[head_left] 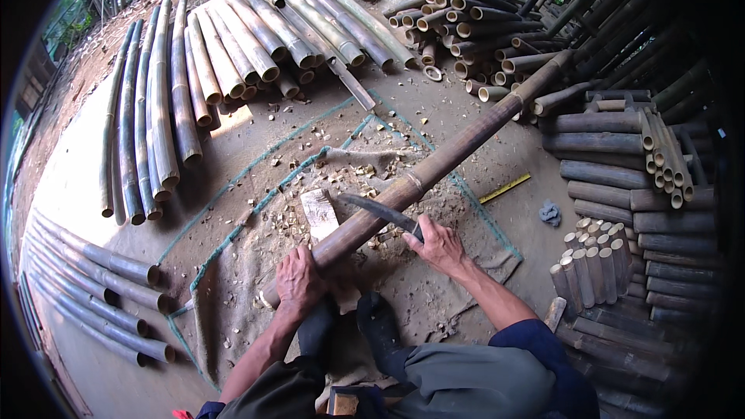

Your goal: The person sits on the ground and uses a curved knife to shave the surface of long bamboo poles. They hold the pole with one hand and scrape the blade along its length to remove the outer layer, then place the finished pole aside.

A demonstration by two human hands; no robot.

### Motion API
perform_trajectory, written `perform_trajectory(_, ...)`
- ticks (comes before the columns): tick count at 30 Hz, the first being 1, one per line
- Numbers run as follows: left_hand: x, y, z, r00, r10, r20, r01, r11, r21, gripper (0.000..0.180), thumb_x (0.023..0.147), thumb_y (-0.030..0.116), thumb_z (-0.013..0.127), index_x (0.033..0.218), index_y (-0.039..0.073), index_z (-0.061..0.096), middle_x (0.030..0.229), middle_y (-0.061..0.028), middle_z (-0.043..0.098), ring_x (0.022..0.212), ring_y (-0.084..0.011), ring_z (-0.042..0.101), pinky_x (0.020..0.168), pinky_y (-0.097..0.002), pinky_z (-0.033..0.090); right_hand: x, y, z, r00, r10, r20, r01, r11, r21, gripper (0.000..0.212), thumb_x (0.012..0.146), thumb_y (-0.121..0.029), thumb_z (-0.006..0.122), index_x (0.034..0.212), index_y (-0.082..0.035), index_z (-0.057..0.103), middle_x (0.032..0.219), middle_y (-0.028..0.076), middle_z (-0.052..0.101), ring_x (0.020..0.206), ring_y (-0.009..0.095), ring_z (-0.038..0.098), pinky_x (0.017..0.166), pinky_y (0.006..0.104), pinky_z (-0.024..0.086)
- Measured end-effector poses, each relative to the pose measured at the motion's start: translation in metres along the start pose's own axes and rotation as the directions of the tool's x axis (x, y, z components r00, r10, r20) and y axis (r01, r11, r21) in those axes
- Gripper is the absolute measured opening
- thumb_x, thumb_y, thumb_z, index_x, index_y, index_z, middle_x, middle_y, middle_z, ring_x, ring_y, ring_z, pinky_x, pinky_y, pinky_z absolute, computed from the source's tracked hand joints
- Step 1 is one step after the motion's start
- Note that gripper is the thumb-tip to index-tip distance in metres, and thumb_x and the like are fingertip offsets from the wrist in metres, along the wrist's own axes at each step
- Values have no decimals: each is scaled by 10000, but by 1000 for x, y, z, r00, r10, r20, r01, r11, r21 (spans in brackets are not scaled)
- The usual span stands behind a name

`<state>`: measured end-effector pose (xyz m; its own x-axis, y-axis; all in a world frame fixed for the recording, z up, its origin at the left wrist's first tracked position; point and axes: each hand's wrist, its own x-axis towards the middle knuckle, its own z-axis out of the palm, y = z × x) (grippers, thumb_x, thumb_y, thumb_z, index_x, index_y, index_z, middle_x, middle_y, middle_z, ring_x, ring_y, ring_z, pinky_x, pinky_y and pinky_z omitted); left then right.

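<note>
Glare at left, dim right.

Two hands, one curved knife, one pole beneath it, one yellow ruler

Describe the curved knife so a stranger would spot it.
Find the long bamboo pole slanting across the middle. The right hand beside it grips the curved knife, its blade crossing the pole. Its thin, dark blade differs from the round bamboo.

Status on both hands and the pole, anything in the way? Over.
Left hand gripping bamboo pole near its closer end. Right hand holding curved blade across it. Loose chips littering cloth beneath.
</note>
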<state>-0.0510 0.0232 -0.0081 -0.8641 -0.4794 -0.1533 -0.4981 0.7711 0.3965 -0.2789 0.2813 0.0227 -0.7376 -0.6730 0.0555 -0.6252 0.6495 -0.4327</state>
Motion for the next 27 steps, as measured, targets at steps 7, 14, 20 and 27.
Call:
perform_trajectory(7, 5, -17, -7, 996, -24, 90, 28, 998, -48, 570, 710, 283, 894, 1088, 5, 570, 1020, -233, 691, 974, -432, 713, 861, -529, 554, 3, -5, 1, 989, -58, 134, 46, 995, 90, 426, 1066, -444, 623, 1067, -35, 505, 767, 185, 667, 673, 419, 683, 589, 543, 526)
perform_trajectory(14, 7, -17, -32, 967, -22, 253, 45, 995, -87, 641, 674, 395, 925, 1066, -4, 612, 972, -265, 742, 957, -439, 739, 848, -519, 573, 9, 6, 16, 968, 246, -42, -231, 947, 225, 436, 1081, -458, 599, 1093, -35, 498, 784, 211, 667, 690, 435, 701, 588, 548, 536)
perform_trajectory(20, 15, -25, -45, 918, 56, 392, 24, 980, -197, 700, 643, 420, 907, 1129, -12, 646, 968, -270, 745, 946, -448, 734, 867, -524, 567, 9, 18, 27, 838, 427, -341, -373, 903, 214, 474, 1061, -476, 627, 1063, -23, 486, 853, 218, 658, 695, 441, 687, 646, 585, 548)
perform_trajectory(27, -33, -15, -12, 996, 42, -79, -41, 999, 15, 664, 683, 282, 863, 1207, 13, 557, 1043, -191, 634, 1035, -408, 638, 939, -507, 493, -14, -7, 37, 991, 111, -75, -99, 984, 150, 420, 1070, -421, 637, 1098, -19, 519, 750, 231, 643, 689, 430, 692, 571, 515, 539)
